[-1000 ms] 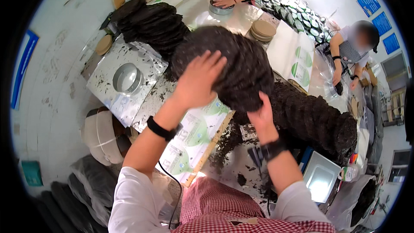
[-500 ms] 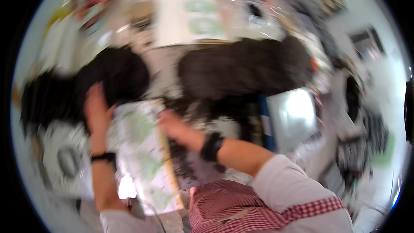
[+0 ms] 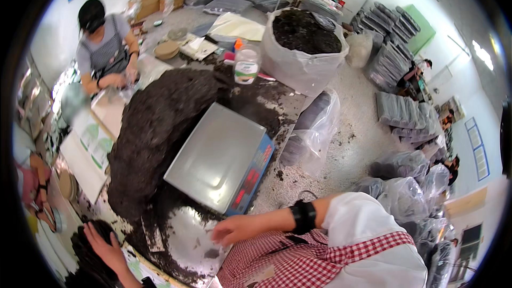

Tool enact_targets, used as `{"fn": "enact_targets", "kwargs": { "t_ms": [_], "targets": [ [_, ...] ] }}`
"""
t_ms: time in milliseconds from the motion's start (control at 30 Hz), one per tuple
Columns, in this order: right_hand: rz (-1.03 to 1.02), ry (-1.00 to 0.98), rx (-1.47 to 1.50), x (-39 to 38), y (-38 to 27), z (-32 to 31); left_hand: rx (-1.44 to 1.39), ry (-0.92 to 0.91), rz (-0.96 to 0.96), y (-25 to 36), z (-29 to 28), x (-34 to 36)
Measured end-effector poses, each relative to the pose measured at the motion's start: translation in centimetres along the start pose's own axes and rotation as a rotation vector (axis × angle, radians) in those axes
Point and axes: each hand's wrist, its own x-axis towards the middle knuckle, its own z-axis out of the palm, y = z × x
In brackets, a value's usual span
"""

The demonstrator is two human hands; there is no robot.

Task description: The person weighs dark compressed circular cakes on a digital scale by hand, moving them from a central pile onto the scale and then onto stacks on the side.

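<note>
My left hand [image 3: 105, 246] lies with fingers stretched out against a black stack of thin, seaweed-like sheets [image 3: 85, 258] at the lower left. Nothing is in my right hand [image 3: 232, 230], whose fingers are loosely bent and apart over the table's near edge. Just beyond it stands a blue digital scale [image 3: 253, 178] with a bare steel pan [image 3: 216, 154] and lit red digits. A long, dark brown row of seaweed-like sheets [image 3: 160, 122] runs along the scale's far left side. Black crumbs surround a pale shiny patch of table [image 3: 188, 237] near my right hand.
A big white sack [image 3: 301, 72] of dark flakes stands beyond the scale, beside a clear plastic jar [image 3: 247, 64]. Bagged dark bundles [image 3: 309, 128] lean at the table's right side. A co-worker [image 3: 106, 53] handles clear plastic at the far left, near a white-green printed carton [image 3: 93, 137].
The view has swung right and sharpened, bringing the scale to the middle. My right hand has left the edge of the white-green printed board; my left hand stays by the black stack.
</note>
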Motion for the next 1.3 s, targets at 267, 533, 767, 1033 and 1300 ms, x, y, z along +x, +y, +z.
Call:
{"fn": "enact_targets", "kwargs": {
  "t_ms": [267, 533, 767, 1033, 1300],
  "targets": [
    [0.208, 0.212, -0.532, -26.2, 9.3, -17.2, -0.329, -0.115, 0.24, 34.2, -0.7, 1.5],
    [0.182, 0.781, -0.404, -38.8, 10.0, -35.9, -0.361, -0.411, 0.442, 55.1, 0.0, 1.7],
    [0.009, 1.267, -0.363, -41.0, 7.1, -50.6, -0.43, -0.355, 0.463, 60.7, 5.0, 9.2],
    [-0.111, 1.595, -1.139, -43.4, -3.2, -72.8, -0.482, -0.342, 0.461, 70.7, 4.5, 13.7],
    [0.435, 1.486, -1.406, -39.1, -4.6, -90.7, -0.252, -0.372, 0.083, 73.3, 2.9, 12.3]
  ]
}}
